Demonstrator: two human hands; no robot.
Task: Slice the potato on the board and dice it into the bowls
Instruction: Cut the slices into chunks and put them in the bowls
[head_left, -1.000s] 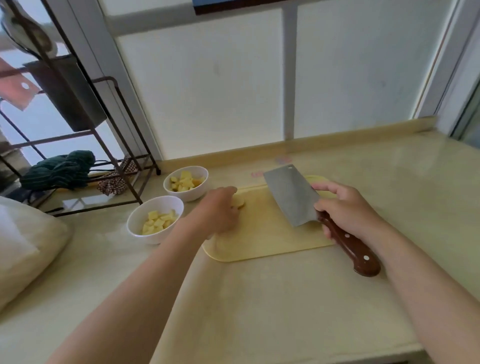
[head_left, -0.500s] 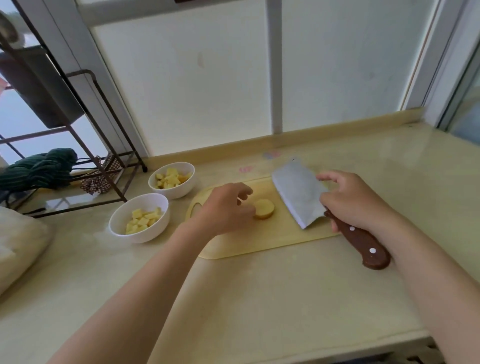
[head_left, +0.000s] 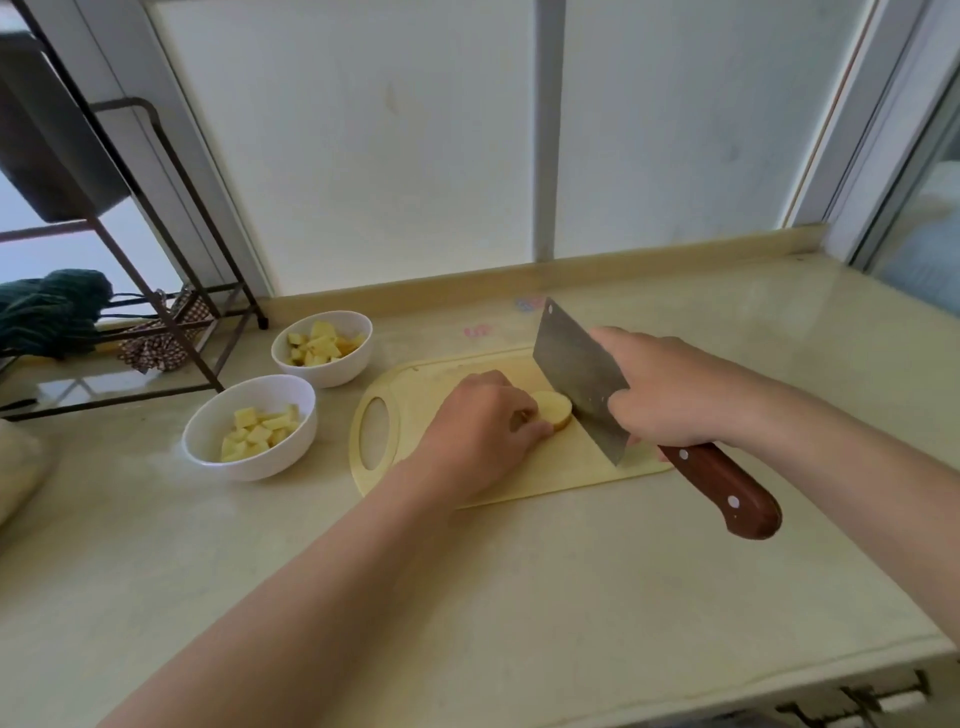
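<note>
2 bare hands meet over a pale yellow plastic cutting board (head_left: 571, 470) with an oval grip hole at its left end, which lies flat on the cream stone bench (head_left: 519, 597). The left hand (head_left: 483, 421) lies knuckles up with its forearm reaching in from the lower left. Its fingers are curled and hold the left side of a short round potato piece (head_left: 555, 409), which sits mid-board with its cut face up. The right hand (head_left: 670, 395) is wrapped round the front of a broad steel cleaver (head_left: 576, 374) where blade meets the red-brown wooden handle. The rear of the handle juts past the board's near edge. The blade stands nearly upright just right of the potato, its edge down by the board. Whether it touches the potato I cannot tell.

Left of the board stand 2 round white bowls, near each other. The nearer bowl (head_left: 260, 465) and the farther bowl (head_left: 340, 371) each hold yellow potato cubes (head_left: 254, 431). Behind them is a dark metal rack (head_left: 171, 208) carrying a green cloth (head_left: 52, 312).
</note>
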